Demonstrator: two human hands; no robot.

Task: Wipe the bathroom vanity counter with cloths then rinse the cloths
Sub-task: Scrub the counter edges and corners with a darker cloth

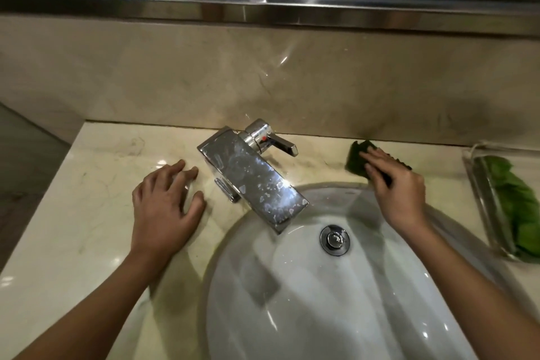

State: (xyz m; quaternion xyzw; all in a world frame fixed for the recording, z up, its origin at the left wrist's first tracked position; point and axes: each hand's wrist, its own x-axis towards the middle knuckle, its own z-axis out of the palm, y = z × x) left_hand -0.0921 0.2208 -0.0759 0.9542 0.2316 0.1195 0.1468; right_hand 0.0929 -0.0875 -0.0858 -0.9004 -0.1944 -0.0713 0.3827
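The left hand (166, 202) lies spread and flat on the worktop (73, 213), at ten o'clock from the sink (292, 316). At one o'clock the right hand (397, 187), fingers straight, presses down on the green cloth (355, 158). The cloth is probably soft, light and limp, and best gathered at its middle.

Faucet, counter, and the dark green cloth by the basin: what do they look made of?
Faucet: chromed metal, polished; mirror glints, dried water spots. Counter: glossy cream stone, marble or imitation; faint veins, sharp reflections. Dark green cloth: matte fabric or scouring pad; too blurred to tell.
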